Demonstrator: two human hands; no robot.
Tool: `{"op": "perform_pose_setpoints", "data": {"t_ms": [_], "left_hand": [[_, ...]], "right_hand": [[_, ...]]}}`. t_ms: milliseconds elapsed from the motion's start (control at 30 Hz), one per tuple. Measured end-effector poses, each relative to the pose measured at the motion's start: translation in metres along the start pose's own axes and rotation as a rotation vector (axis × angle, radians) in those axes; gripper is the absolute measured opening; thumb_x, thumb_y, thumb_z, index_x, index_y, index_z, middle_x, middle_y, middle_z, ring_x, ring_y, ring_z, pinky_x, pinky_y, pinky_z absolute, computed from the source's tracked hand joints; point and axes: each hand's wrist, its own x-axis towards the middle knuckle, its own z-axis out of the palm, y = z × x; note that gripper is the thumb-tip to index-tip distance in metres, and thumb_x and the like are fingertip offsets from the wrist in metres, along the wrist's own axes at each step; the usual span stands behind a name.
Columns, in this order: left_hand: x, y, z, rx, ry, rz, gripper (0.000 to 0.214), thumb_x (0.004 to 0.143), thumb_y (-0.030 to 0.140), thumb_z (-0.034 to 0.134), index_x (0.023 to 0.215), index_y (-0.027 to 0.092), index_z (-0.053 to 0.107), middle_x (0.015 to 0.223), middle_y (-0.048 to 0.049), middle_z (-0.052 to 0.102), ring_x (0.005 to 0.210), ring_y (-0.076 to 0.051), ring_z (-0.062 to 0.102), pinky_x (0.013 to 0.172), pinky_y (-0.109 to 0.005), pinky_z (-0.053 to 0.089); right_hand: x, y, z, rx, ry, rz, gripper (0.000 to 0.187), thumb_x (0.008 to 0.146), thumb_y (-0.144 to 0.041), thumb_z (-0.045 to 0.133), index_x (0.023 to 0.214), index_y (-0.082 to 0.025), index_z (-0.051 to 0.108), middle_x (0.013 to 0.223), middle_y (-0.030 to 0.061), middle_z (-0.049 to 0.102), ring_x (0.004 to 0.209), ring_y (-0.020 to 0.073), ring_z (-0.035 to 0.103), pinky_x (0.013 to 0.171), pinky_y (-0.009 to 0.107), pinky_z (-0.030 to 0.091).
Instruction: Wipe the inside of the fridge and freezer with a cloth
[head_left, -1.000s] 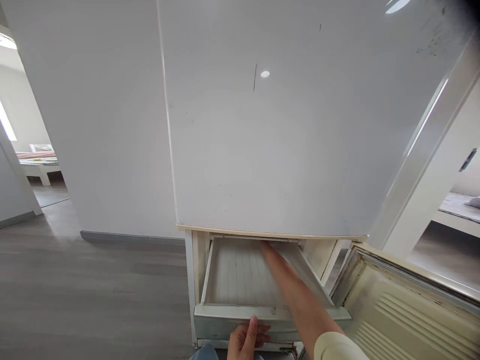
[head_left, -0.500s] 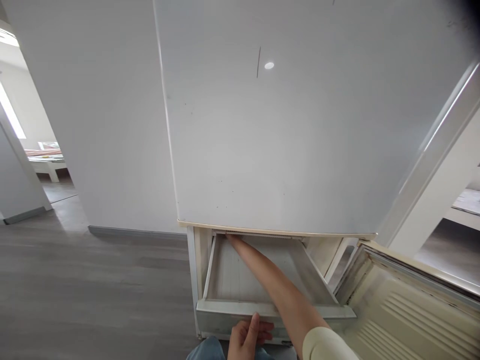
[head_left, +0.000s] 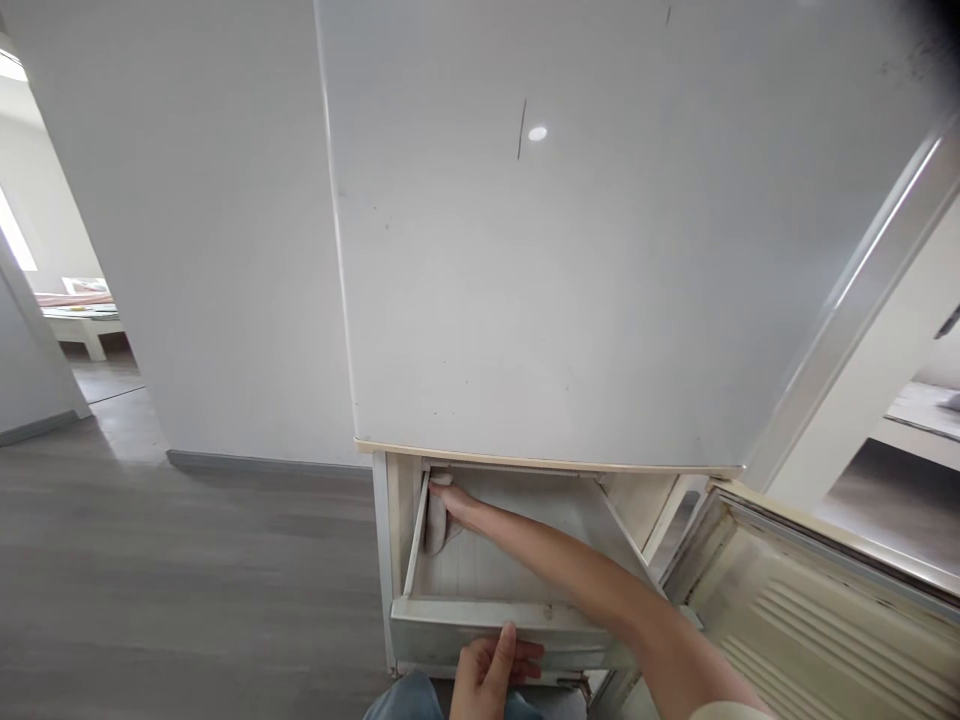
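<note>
My right hand [head_left: 450, 495] reaches into a pulled-out white fridge drawer [head_left: 551, 612] and is closed on a pale, crumpled cloth [head_left: 436, 525]. The cloth lies against the drawer's left inner wall, near the back corner; part of it is hidden by the hand. At the drawer's front panel, my left hand [head_left: 491, 672] is curled, with its thumb up against the panel just below the rim and its fingers bent to the right.
The fridge door [head_left: 832, 610] stands swung out at the right. Above the drawer rises the fridge's broad, pale closed upper door [head_left: 570, 280]. Grey wood-look floor [head_left: 225, 580] spreads at the left, with a doorway and a bed [head_left: 86, 325] beyond.
My right hand has come forward from the drawer's hidden back to its left side, bringing the cloth into view. My left hand has stayed at the drawer front.
</note>
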Motion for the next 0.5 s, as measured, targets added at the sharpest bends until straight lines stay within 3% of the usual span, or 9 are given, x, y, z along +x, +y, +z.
{"op": "perform_pose_setpoints", "data": {"t_ms": [167,367,500], "left_hand": [[-0.002,0.002,0.000,0.013,-0.022,0.034,0.082,0.059,0.084,0.038,0.074,0.013,0.077,0.078,-0.0164,0.081,0.076,-0.027,0.073,0.075,-0.036,0.055],[-0.002,0.001,0.001,-0.086,0.002,0.023,0.075,0.056,0.081,0.048,0.070,0.014,0.077,0.078,-0.0140,0.081,0.070,-0.023,0.071,0.069,-0.033,0.054],[-0.002,0.001,0.001,-0.090,0.020,0.013,0.073,0.055,0.081,0.049,0.069,0.014,0.076,0.077,-0.0136,0.081,0.070,-0.023,0.071,0.070,-0.032,0.054]], "right_hand": [[-0.045,0.006,0.002,-0.004,-0.090,0.153,0.020,0.088,-0.031,0.050,0.078,-0.019,0.064,0.066,-0.0009,0.065,0.074,0.0165,0.062,0.075,0.029,0.044],[-0.093,0.007,0.023,-0.014,-0.004,0.260,0.011,0.084,-0.033,0.057,0.083,-0.024,0.063,0.073,-0.0033,0.068,0.087,0.0182,0.063,0.078,0.030,0.045],[-0.104,-0.010,0.004,0.006,-0.073,0.256,0.020,0.082,-0.032,0.052,0.071,-0.019,0.062,0.071,0.0040,0.069,0.078,0.0215,0.065,0.076,0.035,0.049]]}}
